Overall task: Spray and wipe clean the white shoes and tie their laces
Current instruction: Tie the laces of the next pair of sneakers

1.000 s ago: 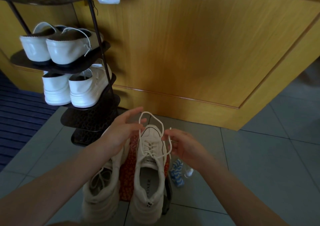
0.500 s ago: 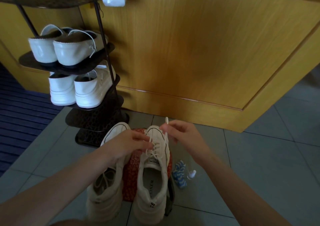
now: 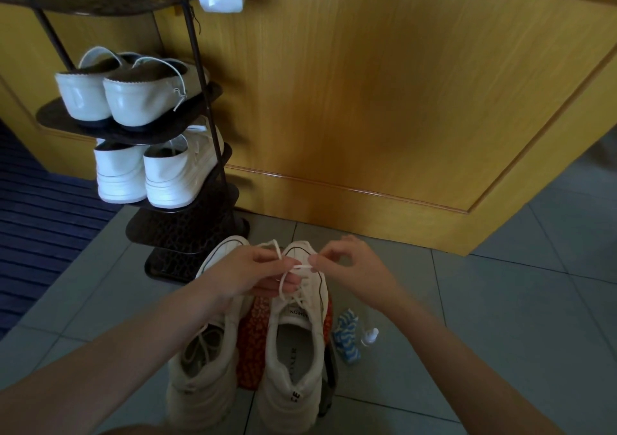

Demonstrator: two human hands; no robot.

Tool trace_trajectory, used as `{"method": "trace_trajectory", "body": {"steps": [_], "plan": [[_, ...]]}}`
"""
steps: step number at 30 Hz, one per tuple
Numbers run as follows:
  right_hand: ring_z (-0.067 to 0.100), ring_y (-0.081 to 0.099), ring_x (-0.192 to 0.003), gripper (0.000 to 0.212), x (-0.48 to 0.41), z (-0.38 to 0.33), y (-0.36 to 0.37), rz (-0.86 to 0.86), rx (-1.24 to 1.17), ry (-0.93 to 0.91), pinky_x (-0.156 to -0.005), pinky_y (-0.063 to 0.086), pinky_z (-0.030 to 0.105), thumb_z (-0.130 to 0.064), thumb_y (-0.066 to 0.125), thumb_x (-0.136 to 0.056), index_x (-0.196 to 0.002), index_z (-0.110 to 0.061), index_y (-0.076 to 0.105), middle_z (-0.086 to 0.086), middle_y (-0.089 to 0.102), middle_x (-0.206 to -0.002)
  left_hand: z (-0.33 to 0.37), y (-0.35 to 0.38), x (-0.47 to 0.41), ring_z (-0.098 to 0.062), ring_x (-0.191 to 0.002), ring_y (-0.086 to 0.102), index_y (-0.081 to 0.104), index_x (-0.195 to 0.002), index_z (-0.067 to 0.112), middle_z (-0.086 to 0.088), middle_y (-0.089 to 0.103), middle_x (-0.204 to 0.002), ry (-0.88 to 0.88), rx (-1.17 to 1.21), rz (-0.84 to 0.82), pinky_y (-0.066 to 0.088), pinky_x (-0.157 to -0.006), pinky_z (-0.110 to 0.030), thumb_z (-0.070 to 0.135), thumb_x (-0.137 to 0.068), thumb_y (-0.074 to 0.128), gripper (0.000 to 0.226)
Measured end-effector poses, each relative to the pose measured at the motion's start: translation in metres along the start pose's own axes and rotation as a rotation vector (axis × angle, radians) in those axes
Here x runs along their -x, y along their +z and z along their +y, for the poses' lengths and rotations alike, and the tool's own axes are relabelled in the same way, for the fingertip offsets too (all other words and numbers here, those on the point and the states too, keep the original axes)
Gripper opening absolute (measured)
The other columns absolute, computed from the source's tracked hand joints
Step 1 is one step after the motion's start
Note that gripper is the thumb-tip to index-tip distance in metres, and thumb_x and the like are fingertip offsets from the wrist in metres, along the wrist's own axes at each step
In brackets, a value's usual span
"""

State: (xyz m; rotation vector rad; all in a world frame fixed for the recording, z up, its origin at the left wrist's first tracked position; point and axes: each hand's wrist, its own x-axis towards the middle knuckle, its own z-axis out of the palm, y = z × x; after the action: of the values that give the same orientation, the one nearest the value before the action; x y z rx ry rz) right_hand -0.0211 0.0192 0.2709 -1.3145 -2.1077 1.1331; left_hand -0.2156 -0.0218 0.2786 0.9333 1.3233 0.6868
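The wide loop of lace [image 3: 283, 281] seen 1 second ago has been drawn down small. The left hand [image 3: 243, 276] and right hand [image 3: 354, 267] have been brought together over the white sneaker [image 3: 302, 316], fingertips nearly touching, lace pinched in each.

We note white sneakers [image 3: 287, 398], white lace [image 3: 302, 268]; orange speckled mat [image 3: 248, 344]; blue-white wavy cloth [image 3: 347, 338]; yellow wood-grain door [image 3: 367, 100]; grey floor tiles [image 3: 500, 317].
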Motion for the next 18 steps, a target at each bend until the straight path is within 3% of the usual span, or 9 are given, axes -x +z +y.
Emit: {"method": "trace_trajectory", "body": {"steps": [2,6,9,12,16,18], "plan": [[0.005,0.049,-0.093,0.013,0.012,-0.002,-0.001,-0.023,-0.038,-0.006,-0.08,0.036,0.014,-0.043,0.065,-0.082,-0.074,-0.033,0.067,-0.008,0.059,-0.08,0.0,-0.001,-0.002,-0.015,-0.086,0.069,0.071,-0.099,0.013,-0.007,0.074,-0.096,-0.072,0.075,-0.032,0.052,-0.085,-0.029,0.019,-0.085,0.063,0.017],[0.003,0.047,-0.091,0.008,0.024,-0.005,0.01,-0.161,0.09,-0.091,-0.081,0.043,0.024,-0.036,0.063,-0.087,-0.08,-0.04,0.066,-0.018,0.062,-0.077,0.002,0.002,-0.004,-0.013,-0.086,0.067,0.074,-0.09,0.013,-0.006,0.073,-0.094,-0.065,0.038,-0.065,0.051,-0.085,-0.027,0.011,-0.08,0.068,0.012],[0.005,0.056,-0.085,0.012,0.02,0.001,0.008,-0.091,0.016,-0.029,-0.079,0.046,0.025,-0.031,0.061,-0.089,-0.08,-0.038,0.065,-0.015,0.067,-0.077,0.005,0.003,-0.002,-0.01,-0.078,0.067,0.074,-0.082,0.013,-0.006,0.074,-0.087,0.083,-0.17,0.007,0.053,-0.08,-0.023,0.006,-0.074,0.075,0.011],[0.012,0.065,-0.09,0.016,0.011,0.008,0.007,-0.06,-0.229,0.058,-0.086,0.051,0.03,-0.017,0.062,-0.089,-0.102,-0.024,0.069,-0.007,0.071,-0.094,0.006,0.007,-0.001,0.001,-0.063,0.064,0.069,-0.074,0.016,0.006,0.072,-0.07,0.293,-0.46,0.143,0.048,-0.064,-0.01,0.008,-0.071,0.078,0.012],[0.025,0.064,-0.103,0.028,0.003,0.01,0.016,-0.213,-0.399,0.091,-0.095,0.046,0.047,-0.006,0.057,-0.09,-0.113,-0.019,0.067,0.003,0.071,-0.105,0.002,0.015,0.002,0.001,-0.061,0.062,0.067,-0.07,0.014,0.006,0.066,-0.063,0.464,-0.508,0.24,0.043,-0.057,-0.006,0.006,-0.07,0.078,0.013],[0.021,0.066,-0.095,0.027,-0.001,0.012,0.018,-0.266,-0.469,0.105,-0.087,0.048,0.037,-0.006,0.058,-0.089,-0.112,-0.017,0.067,0.003,0.072,-0.1,-0.001,0.015,0.002,-0.003,-0.063,0.062,0.068,-0.071,0.015,0.002,0.067,-0.065,0.515,-0.516,0.287,0.044,-0.057,-0.008,0.004,-0.07,0.077,0.014]]}}
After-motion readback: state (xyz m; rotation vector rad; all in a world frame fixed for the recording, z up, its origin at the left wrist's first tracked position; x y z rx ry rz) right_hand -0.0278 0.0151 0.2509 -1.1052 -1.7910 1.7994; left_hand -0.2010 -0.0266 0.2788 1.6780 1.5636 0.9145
